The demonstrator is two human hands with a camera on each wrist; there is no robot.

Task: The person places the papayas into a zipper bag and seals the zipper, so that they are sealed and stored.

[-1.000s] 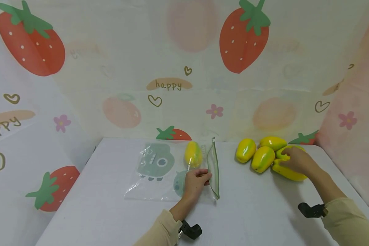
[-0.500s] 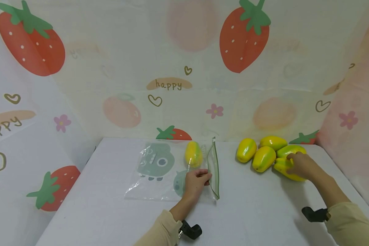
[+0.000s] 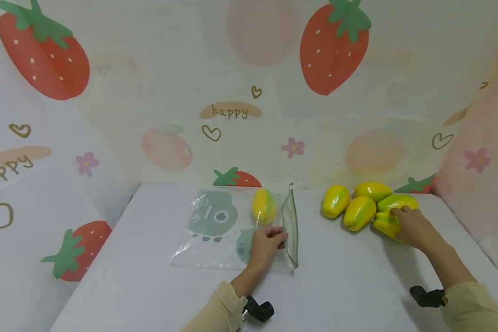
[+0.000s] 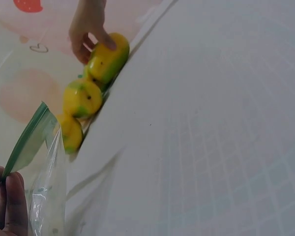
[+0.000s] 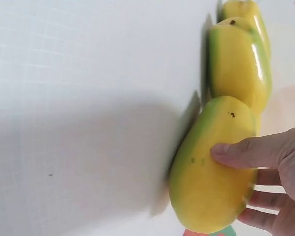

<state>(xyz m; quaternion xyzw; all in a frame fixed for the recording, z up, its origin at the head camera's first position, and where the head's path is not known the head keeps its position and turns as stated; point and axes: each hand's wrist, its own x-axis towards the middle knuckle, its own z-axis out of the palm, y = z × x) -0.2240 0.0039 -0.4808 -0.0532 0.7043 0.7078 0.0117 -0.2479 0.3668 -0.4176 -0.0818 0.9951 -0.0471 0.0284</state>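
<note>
A clear zip bag (image 3: 182, 251) with green cartoon prints lies on the table, one papaya (image 3: 263, 206) inside it. My left hand (image 3: 264, 249) pinches the bag near its green-edged mouth (image 3: 290, 230), which gapes to the right; the left wrist view shows thumb and fingers on that green strip (image 4: 27, 137). At the right, my right hand (image 3: 417, 227) grips the nearest yellow-green papaya (image 5: 214, 182) of a cluster, thumb on one side and fingers round the other. It appears to rest on the table. In the head view the hand covers part of this papaya.
Several other glossy papayas sit close together beside the right hand, among them a left one (image 3: 335, 201), a front one (image 3: 359, 213) and a back one (image 3: 372, 190). The white table (image 3: 340, 286) ends at a printed cloth backdrop (image 3: 240, 147).
The right hand has shifted slightly right and toward me on the nearest papaya, its fingers closing round it. The left hand and bag have kept their place; the head view has tilted slightly.
</note>
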